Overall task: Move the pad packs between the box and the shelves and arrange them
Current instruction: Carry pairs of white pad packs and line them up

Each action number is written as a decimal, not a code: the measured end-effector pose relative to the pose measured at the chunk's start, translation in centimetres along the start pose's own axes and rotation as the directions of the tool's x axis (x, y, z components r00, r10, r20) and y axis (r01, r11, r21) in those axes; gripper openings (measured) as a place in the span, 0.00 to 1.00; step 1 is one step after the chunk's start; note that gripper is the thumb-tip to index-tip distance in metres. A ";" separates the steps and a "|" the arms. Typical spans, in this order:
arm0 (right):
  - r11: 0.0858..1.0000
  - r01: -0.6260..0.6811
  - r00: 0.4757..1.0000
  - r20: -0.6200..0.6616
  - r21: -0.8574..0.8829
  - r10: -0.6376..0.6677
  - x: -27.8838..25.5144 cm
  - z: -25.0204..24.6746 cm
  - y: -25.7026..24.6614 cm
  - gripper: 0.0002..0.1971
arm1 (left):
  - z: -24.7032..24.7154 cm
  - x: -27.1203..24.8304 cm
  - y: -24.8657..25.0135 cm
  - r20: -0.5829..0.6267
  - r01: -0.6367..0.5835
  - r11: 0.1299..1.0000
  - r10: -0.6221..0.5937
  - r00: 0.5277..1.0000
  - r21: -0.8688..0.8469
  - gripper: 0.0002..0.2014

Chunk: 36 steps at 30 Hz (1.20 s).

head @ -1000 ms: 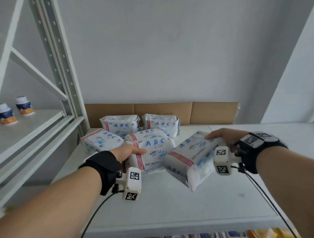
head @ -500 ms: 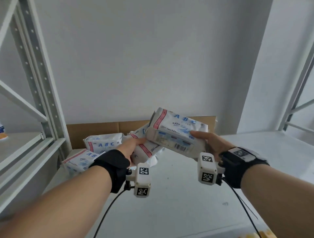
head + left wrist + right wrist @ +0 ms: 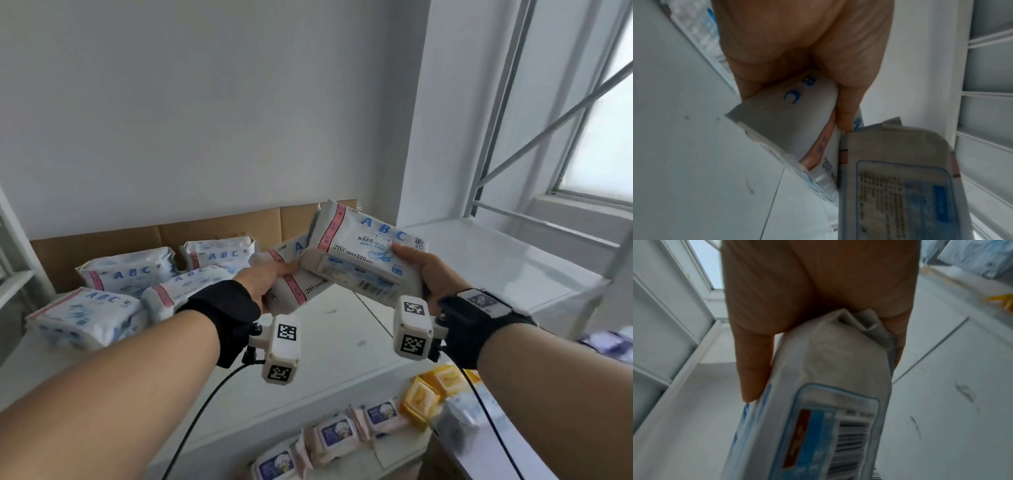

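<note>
Currently, per the three views:
Left hand (image 3: 270, 281): a white plastic pad pack with a pink stripe and blue "ABC" print (image 3: 291, 291) is gripped, thumb on top, fingers curled under; held in the air, tilted.
Right hand (image 3: 424, 274): a second white "ABC" pad pack with a barcode on its side (image 3: 359, 253) is gripped at its right end, thumb on the face; held higher, its left end overlapping the left-hand pack.
Contact: the two held packs are seen touching in the left wrist view.
Shelf (image 3: 342, 342): white surface below both hands.
Remaining packs (image 3: 126, 274): four more lie at the shelf's left rear, before a brown cardboard sheet (image 3: 219, 226).
Lower level: small purple and yellow packets (image 3: 376, 418) are visible.
</note>
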State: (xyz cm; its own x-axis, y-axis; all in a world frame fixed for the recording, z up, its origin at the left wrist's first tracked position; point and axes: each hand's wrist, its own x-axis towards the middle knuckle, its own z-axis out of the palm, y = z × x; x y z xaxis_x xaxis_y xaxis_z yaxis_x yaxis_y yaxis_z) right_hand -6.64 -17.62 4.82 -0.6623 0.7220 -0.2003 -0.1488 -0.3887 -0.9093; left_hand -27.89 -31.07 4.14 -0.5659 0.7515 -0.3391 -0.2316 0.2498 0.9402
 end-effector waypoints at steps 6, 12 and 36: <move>0.999 0.048 0.993 -0.110 0.000 -0.048 -8.3 -11.6 -3.4 0.21 | 12.7 -4.8 -2.0 0.079 -0.049 0.999 0.049 0.996 0.003 0.22; 0.997 0.044 0.975 -0.215 -0.062 -0.056 -17.3 -23.6 -6.1 0.26 | 26.1 -9.0 -5.9 0.183 -0.035 0.999 0.034 0.983 0.002 0.21; 0.821 -0.254 0.866 -0.497 -0.512 -0.042 -10.5 -50.8 -5.8 0.34 | 44.1 5.4 -15.3 -0.026 0.056 0.974 -0.052 0.998 0.220 0.33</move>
State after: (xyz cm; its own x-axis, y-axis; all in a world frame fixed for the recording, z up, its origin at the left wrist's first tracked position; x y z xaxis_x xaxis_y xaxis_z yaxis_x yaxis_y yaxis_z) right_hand 38.49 6.20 -6.33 -0.2023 0.9268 -0.3165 0.4222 -0.2091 -0.8821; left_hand 7.47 -3.92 -10.58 -0.5739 0.7212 -0.3879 -0.0831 0.4200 0.9037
